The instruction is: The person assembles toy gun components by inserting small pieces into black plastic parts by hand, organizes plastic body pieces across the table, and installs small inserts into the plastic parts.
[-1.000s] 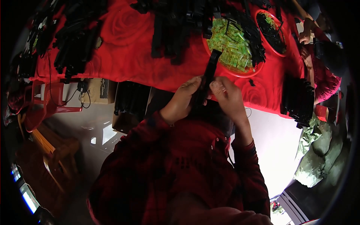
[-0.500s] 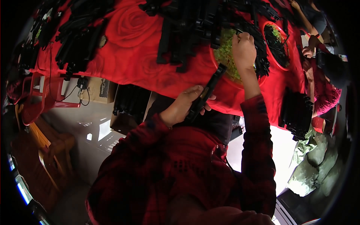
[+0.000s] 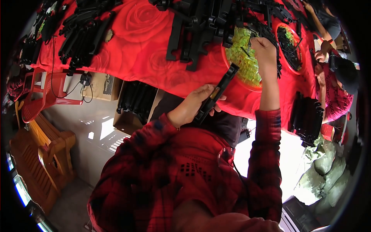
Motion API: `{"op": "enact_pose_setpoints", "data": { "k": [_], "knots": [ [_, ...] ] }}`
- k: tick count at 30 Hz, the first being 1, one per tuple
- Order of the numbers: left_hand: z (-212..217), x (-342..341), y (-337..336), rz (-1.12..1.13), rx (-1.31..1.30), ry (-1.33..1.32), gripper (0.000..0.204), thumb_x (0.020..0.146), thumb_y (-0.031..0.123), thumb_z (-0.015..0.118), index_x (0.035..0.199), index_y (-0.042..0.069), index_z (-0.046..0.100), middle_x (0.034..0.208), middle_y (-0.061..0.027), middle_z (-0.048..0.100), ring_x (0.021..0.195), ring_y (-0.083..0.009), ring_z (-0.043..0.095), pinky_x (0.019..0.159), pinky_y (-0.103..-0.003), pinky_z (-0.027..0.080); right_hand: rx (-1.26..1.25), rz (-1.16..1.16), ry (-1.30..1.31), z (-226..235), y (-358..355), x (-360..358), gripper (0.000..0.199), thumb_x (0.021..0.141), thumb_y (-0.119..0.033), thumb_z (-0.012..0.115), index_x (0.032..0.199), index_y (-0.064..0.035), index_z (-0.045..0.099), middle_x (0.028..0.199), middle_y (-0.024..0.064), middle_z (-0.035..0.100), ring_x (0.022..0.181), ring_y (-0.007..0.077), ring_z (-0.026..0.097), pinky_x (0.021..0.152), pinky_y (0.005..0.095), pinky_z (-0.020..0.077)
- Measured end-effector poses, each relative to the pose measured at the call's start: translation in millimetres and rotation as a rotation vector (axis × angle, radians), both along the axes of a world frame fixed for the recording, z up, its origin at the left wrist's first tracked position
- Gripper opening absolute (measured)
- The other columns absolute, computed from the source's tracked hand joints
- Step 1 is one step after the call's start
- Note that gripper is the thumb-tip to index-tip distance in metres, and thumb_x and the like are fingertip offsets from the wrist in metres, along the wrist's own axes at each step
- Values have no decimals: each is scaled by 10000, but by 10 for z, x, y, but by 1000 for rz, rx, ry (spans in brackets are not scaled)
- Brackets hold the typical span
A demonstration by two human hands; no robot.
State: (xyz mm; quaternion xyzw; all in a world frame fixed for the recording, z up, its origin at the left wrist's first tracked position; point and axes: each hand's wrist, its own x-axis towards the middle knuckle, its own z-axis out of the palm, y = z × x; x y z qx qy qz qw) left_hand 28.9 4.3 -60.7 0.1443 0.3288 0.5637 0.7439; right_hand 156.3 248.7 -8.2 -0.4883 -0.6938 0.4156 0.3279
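Note:
My left hand is closed around a long black plastic part, tilted with its far end up and to the right. A small yellowish piece shows along that part near my thumb. My right hand is over the right side of an orange-red bowl, fingertips pinched together. Whatever they hold is too small or hidden to name. Small translucent yellow-green pieces fill the bowl, with a few thin black bits on top. Small black parts lie just beyond and right of my hand.
Long black plastic parts are heaped on the red tablecloth, with another stack at left. A second bowl of black pieces stands at right, near another person. A carton of black parts sits below the table edge.
My right hand has shifted to the right at the bowl, uncovering more of the yellow-green pieces. My left hand keeps its hold on the black part. The whole view has shifted slightly.

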Motion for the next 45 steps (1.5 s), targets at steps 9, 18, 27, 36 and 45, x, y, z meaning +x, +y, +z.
{"op": "enact_pose_setpoints", "data": {
  "k": [9,18,27,36,45],
  "knots": [
    [20,6,10,-4,-9,14,432,1072,335,292,1288,3,463,1160,-164,632,762,-182,647,647,-277,540,-426,82,362,201,-564,239,161,915,-119,661,1029,-5,660,800,-5,608,561,31,451,499,183,316],
    [136,78,-44,60,28,73,415,1051,301,407,1332,-4,436,1128,-120,602,807,-161,626,683,-271,518,-448,0,445,34,-932,466,145,901,-116,667,977,7,652,772,29,623,580,71,501,534,214,358],
    [260,21,-89,270,196,1307,577,843,237,760,1273,-33,487,1040,-150,573,837,-225,632,720,-329,511,-436,-64,373,78,-1372,556,144,934,-130,543,895,-1,593,727,50,615,592,113,566,549,225,426],
    [204,4,16,319,155,1817,478,778,234,760,1133,-31,580,1005,-187,585,947,-368,565,854,-426,474,-433,9,297,-14,-1547,572,168,936,-131,648,1058,-19,671,730,2,598,556,23,486,488,175,379],
    [325,140,-62,282,522,1332,275,927,182,651,1152,27,619,982,-85,627,853,-188,591,737,-300,475,-485,226,250,102,-1805,538,193,929,-142,666,1046,8,633,790,19,622,637,35,523,503,178,391]
  ]
}}
